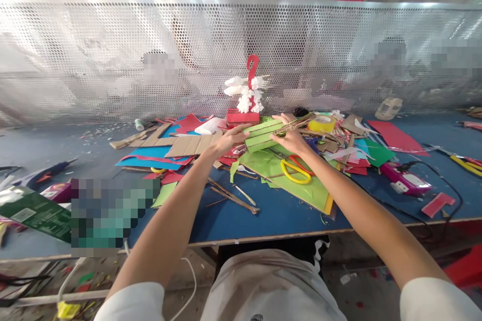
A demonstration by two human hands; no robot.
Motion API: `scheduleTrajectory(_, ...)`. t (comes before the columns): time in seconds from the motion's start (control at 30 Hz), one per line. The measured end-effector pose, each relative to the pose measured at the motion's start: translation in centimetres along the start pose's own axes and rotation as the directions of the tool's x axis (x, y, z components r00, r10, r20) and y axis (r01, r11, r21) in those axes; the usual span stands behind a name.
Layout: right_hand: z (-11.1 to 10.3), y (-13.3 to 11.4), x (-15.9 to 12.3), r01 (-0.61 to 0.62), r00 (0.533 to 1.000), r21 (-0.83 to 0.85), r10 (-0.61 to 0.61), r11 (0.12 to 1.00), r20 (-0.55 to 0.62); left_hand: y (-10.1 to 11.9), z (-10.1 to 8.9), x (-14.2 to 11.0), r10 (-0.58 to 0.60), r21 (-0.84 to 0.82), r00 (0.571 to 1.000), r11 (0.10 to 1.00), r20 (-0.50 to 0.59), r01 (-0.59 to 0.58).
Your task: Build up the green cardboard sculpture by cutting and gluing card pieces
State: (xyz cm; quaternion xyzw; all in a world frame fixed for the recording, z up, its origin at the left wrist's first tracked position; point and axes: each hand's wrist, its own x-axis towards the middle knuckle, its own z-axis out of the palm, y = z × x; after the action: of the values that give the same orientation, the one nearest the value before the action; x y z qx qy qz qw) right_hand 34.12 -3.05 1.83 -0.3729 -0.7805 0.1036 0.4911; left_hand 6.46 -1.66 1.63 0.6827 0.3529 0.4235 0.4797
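Observation:
A small green paper-covered box (261,136) with brown stick edging is held above the blue table (263,215). My left hand (229,139) grips its left end, fingers closed round it. My right hand (292,136) holds its right side and pinches a thin wooden stick (297,124) laid along the top edge. Below the hands lie a green paper sheet (289,180) and yellow-handled scissors (293,170). Behind the box stands a red block with white fluff and a red hook shape (246,95).
Coloured paper and cardboard scraps (188,145) litter the table. A yellow tape roll (322,123), a pink glue gun (404,180) with black cable, loose sticks (233,195) and a second glue gun (48,170) lie around. A perforated metal screen (113,50) backs the table.

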Motion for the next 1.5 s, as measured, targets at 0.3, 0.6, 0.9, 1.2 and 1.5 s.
scheduleTrajectory(0.3,-0.2,-0.5,0.2,0.019,1.000,-0.019,-0.019,1.000,0.023,0.6,-0.1,-0.1,0.028,0.106,1.000,0.994,-0.009,-0.027)
scheduleTrajectory(0.6,-0.4,-0.8,0.0,-0.034,0.997,-0.082,0.040,0.996,0.067,0.9,-1.0,-0.3,-0.034,0.239,0.994,0.971,0.104,0.008)
scheduleTrajectory(0.9,-0.4,-0.8,0.1,-0.044,0.995,-0.100,0.053,0.994,0.089,1.7,0.2,0.0,0.021,0.298,0.999,0.954,0.047,-0.034)
scheduleTrajectory(1.2,-0.7,-0.9,0.0,-0.076,0.990,-0.102,0.087,0.992,0.113,2.0,0.4,-0.2,0.026,0.335,0.999,0.941,0.037,-0.037)
scheduleTrajectory(1.5,-0.4,-0.3,0.0,-0.083,0.989,-0.104,0.094,0.991,0.111,2.0,1.4,0.0,0.068,0.564,0.998,0.824,-0.010,-0.051)
